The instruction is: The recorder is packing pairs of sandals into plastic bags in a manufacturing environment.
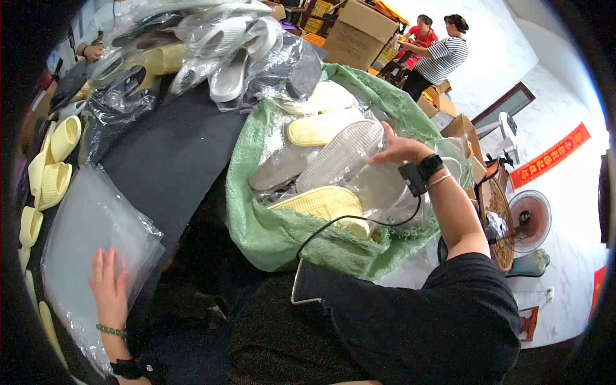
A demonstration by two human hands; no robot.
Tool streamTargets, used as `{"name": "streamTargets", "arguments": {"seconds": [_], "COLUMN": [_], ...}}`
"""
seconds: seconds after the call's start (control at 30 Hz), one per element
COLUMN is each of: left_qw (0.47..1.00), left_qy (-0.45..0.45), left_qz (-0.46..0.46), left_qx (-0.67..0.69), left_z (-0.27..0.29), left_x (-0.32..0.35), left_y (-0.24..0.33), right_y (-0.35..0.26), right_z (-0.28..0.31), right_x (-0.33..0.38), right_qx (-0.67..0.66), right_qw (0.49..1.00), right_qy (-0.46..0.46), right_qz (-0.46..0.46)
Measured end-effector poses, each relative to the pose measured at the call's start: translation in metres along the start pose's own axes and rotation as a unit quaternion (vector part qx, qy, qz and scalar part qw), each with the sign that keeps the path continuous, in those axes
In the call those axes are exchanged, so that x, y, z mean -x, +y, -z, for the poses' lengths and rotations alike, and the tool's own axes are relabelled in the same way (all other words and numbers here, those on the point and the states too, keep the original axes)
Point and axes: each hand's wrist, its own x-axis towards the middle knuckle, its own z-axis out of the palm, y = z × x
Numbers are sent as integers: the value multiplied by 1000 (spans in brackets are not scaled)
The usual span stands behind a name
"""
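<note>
My left hand (pixel 110 292) lies flat on a stack of clear plastic bags (pixel 96 215) at the table's left side, its fingers stretched out. Over a green woven sack (pixel 247 221), my right hand (pixel 403 149) reaches out with thumb and forefinger apart, beside a grey slipper (pixel 340 154) in clear wrapping. Whether its fingertips touch that wrapping I cannot tell. Also in the sack are a cream slipper (pixel 324 127), a yellow slipper (pixel 324 202) and a darker grey slipper (pixel 282 168), sole sides showing, in clear bags.
Bagged grey and white slippers (pixel 224 38) pile up at the table's far end. Unbagged yellow slippers (pixel 54 183) line its left edge. A black cable (pixel 340 218) crosses the sack. Behind are a cardboard box (pixel 359 32), a fan (pixel 529 220) and two people (pixel 439 61).
</note>
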Motion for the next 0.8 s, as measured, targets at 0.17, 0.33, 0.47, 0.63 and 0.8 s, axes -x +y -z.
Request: {"name": "streamTargets", "arguments": {"seconds": [0.17, 0.33, 0.47, 0.63, 0.8], "left_qw": [999, 1000, 999, 999, 999], "left_qy": [35, 14, 41, 30, 26], "left_qz": [-11, 20, -3, 21, 22], "left_qx": [17, -11, -3, -3, -5], "left_z": [-12, 4, -2, 3, 2], "left_x": [6, 4, 10, 11, 7], "left_y": [-11, 21, 8, 14, 15], "right_y": [-19, -2, -72, -161, -233], "right_z": [-13, -9, 41, 86, 87], "right_x": [3, -12, 42, 120, 135], "right_qx": [-23, 5, 67, 146, 24], "right_qw": [999, 988, 970, 866, 703], "right_qy": [-8, 90, 158, 389, 576], "right_qz": [24, 122, 170, 276, 417]}}
